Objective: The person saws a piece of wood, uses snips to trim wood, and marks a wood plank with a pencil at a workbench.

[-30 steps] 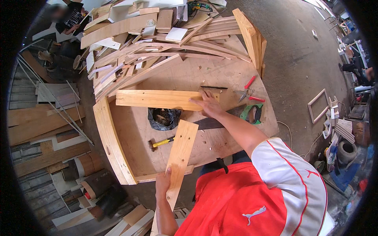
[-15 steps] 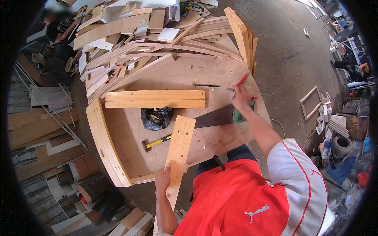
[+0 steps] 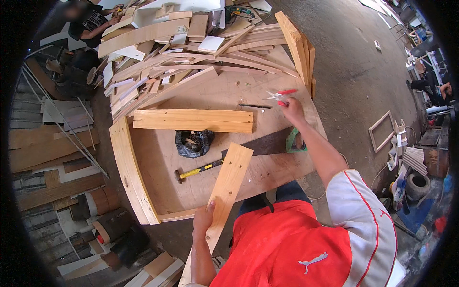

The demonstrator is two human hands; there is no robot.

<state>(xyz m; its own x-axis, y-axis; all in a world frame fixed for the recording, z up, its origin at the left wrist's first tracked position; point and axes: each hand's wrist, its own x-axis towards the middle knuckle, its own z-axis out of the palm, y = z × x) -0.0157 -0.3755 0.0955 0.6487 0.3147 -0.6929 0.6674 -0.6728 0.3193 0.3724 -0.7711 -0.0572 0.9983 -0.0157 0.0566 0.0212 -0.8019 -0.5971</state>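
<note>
My left hand (image 3: 203, 217) grips the edge of a wooden plank (image 3: 230, 170) that slants up over the near edge of the worktable. Dark holes or nail heads show in that plank's upper end. My right hand (image 3: 292, 111) holds red-handled pliers (image 3: 273, 96) above the table, jaws and handles spread apart. Under my right forearm lies a handsaw (image 3: 265, 142) with a green handle, its blade partly beneath the plank. A yellow and black hammer (image 3: 193, 171) rests left of the plank. Beyond it are a black plastic bag (image 3: 193, 149) of small bits and a second plank (image 3: 193, 120).
Offcuts and strips (image 3: 167, 60) pile up on the table's far side. Boards (image 3: 292, 45) stand at its far right corner; a curved wooden piece (image 3: 131, 174) edges the left. A thin black pencil-like stick (image 3: 255, 105) lies near the pliers. Another person (image 3: 88, 24) is at far left.
My right hand has turned the pliers, and they now show with handles spread. The plank in my left hand has shifted slightly right and tilts a little more.
</note>
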